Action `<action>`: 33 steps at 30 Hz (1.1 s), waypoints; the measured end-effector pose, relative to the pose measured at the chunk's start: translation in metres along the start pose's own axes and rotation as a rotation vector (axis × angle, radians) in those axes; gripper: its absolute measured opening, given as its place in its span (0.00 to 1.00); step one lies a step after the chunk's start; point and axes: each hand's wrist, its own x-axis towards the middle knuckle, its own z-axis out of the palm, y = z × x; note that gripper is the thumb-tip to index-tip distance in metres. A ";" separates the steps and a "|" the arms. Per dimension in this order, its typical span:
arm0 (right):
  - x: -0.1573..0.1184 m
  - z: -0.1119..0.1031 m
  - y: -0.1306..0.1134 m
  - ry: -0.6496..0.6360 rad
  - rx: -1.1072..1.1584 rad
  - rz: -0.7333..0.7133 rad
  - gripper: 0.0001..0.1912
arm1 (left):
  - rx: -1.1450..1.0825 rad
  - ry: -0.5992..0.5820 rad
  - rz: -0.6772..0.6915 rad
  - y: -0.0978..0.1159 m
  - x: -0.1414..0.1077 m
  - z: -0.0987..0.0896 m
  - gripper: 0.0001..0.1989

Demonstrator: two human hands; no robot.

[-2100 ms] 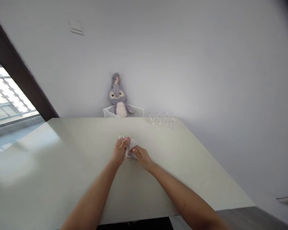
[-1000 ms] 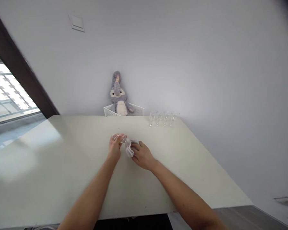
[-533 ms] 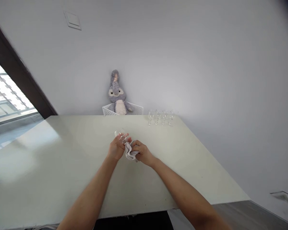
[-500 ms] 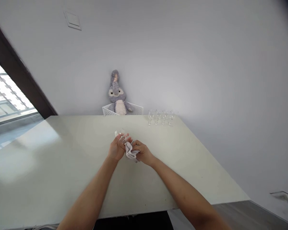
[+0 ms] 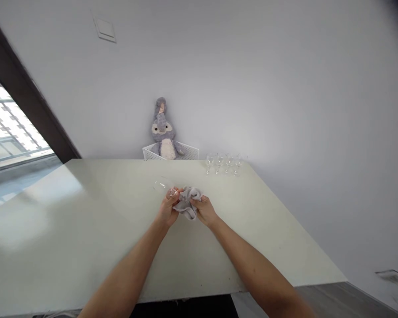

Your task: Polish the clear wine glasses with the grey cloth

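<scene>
- The left hand (image 5: 167, 210) grips a clear glass (image 5: 162, 183) near its lower end, fingers curled round it.
- That glass is held tilted above the tabletop (image 5: 102, 229), near the middle of the view, its bowl pointing left and away from the person.
- The right hand (image 5: 206, 212) clutches a crumpled pale grey cloth (image 5: 187, 206), pinched in the fingers.
- The cloth hangs between the two hands, against the left fingers; whether it covers the foot of the glass, I cannot tell.
- Towards the far right corner, well apart from the hands, stemmed glasses (image 5: 220, 162) stand upright, close together.
- Behind the far edge, a grey plush toy (image 5: 167, 148) sits in a white perforated basket (image 5: 191, 153) against the wall (image 5: 272, 92).
- A switch (image 5: 105, 28) is on the wall, upper left.
</scene>
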 end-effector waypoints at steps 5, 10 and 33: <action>0.003 0.001 0.015 0.080 0.155 0.112 0.14 | 0.073 0.069 0.143 -0.004 0.001 0.003 0.17; -0.001 0.004 0.018 0.040 0.121 0.201 0.15 | 0.215 0.110 0.278 -0.001 0.004 -0.003 0.17; 0.002 -0.015 0.016 -0.037 -1.390 -0.277 0.10 | 0.521 -0.055 0.194 -0.037 0.005 -0.006 0.19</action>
